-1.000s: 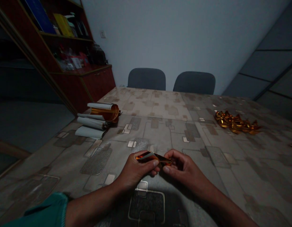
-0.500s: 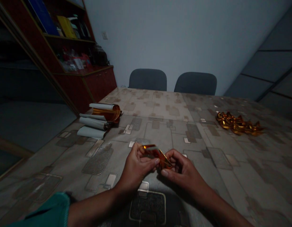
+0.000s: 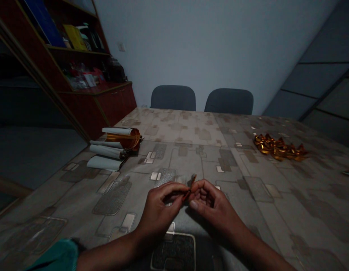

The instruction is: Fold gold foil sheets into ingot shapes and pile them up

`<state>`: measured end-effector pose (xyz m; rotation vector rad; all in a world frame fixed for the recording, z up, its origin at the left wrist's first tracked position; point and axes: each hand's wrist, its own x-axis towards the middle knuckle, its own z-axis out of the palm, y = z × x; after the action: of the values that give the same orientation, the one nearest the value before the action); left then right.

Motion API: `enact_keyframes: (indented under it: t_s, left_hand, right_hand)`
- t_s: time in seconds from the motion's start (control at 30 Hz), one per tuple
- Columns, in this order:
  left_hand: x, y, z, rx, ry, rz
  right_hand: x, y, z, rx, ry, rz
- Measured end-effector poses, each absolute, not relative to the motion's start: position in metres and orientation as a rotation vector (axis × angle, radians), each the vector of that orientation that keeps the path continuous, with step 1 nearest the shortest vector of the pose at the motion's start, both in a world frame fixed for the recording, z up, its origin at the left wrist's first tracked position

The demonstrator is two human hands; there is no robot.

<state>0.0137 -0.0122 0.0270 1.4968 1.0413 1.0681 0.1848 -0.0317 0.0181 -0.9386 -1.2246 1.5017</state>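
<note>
My left hand (image 3: 160,209) and my right hand (image 3: 212,205) meet over the near middle of the patterned table (image 3: 191,150). Both pinch a small folded piece of gold foil paper (image 3: 190,188), now seen edge-on and mostly hidden between the fingertips. The fingers of both hands are curled closed around it. A teal sleeve shows on my left forearm at the bottom left.
A stack of curled gold-and-white foil sheets (image 3: 116,145) lies at the left of the table. A heap of folded gold foil pieces (image 3: 277,147) sits at the far right. Two dark chairs (image 3: 201,98) stand behind the table; a red cabinet with shelves (image 3: 86,75) is at the left.
The foil piece was held flat with its gold face showing; both hands have since pressed it together, so only a thin edge sticks up between the fingertips.
</note>
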Motion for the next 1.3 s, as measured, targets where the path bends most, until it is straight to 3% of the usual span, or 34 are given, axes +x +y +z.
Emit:
enact_keyframes:
  t_s: [0.43, 0.53, 0.63, 0.8, 1.3]
  left_hand:
    - [0.014, -0.005, 0.020, 0.909, 0.941, 1.091]
    - [0.010, -0.002, 0.022, 0.783, 0.914, 1.018]
    - [0.007, -0.002, 0.026, 0.705, 0.895, 0.886]
    - [0.007, -0.007, 0.027, 0.671, 0.889, 0.805]
    - [0.009, -0.005, 0.028, 0.596, 0.878, 0.706]
  right_hand:
    - [0.197, -0.037, 0.028, -1.070, -1.495, 1.302]
    - [0.216, -0.030, 0.036, -1.294, -1.490, 0.885]
    - [0.228, -0.021, 0.039, -1.189, -1.825, 0.567]
    - [0.227, -0.019, 0.035, -0.863, -2.203, 0.624]
    - [0.217, -0.020, 0.032, -0.795, -2.362, 0.289]
